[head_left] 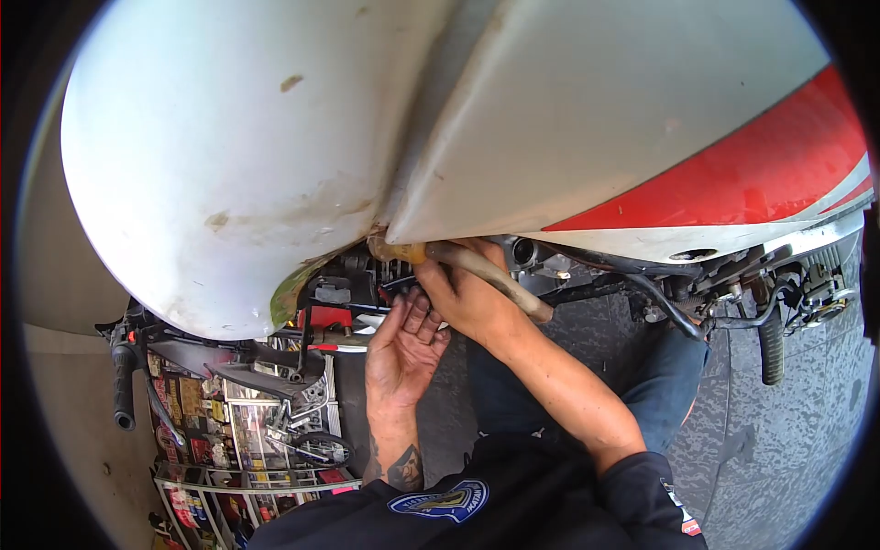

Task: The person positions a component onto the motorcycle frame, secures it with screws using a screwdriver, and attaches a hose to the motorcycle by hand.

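My left hand [403, 357] is palm up below the engine area, its fingers bent and the thumb raised beside them. The fingertips meet at a small dark part whose kind I cannot make out. Close beside it, my right hand [467, 298] reaches up under the body panel, its fingers largely hidden. In front of that hand slants a dull beige hose [500, 280], which joins a yellowish elbow piece [396, 249] at the panel's lower edge. Dark finned engine metal [371, 270] shows just left of the hands.
Large white motorcycle bodywork [238, 147] with a red stripe [733, 165] overhangs my hands. A handlebar grip [124, 390] sticks out at left, a black footpeg [772, 353] at right. Lower left are shelves [238, 477] of packaged goods. Grey flooring [761, 458] lies beneath.
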`<control>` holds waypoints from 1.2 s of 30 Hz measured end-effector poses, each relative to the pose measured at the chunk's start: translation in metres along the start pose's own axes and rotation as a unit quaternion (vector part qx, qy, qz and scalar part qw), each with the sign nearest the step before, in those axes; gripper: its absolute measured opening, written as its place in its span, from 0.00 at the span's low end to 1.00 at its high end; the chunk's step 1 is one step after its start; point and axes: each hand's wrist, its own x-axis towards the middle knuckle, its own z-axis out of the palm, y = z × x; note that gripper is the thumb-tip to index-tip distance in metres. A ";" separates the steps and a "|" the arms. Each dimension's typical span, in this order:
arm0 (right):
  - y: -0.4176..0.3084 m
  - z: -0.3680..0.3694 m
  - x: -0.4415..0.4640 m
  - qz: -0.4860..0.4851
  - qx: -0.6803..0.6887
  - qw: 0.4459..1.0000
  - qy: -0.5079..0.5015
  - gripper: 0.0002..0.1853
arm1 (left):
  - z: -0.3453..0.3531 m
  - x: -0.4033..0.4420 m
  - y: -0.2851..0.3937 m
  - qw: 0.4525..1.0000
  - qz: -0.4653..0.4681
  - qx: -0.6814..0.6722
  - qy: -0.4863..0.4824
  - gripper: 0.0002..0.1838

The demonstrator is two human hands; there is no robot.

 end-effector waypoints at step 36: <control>0.007 -0.019 0.009 0.079 -0.048 0.967 -0.237 0.22 | -0.003 0.001 -0.002 0.997 0.029 0.004 0.065 0.07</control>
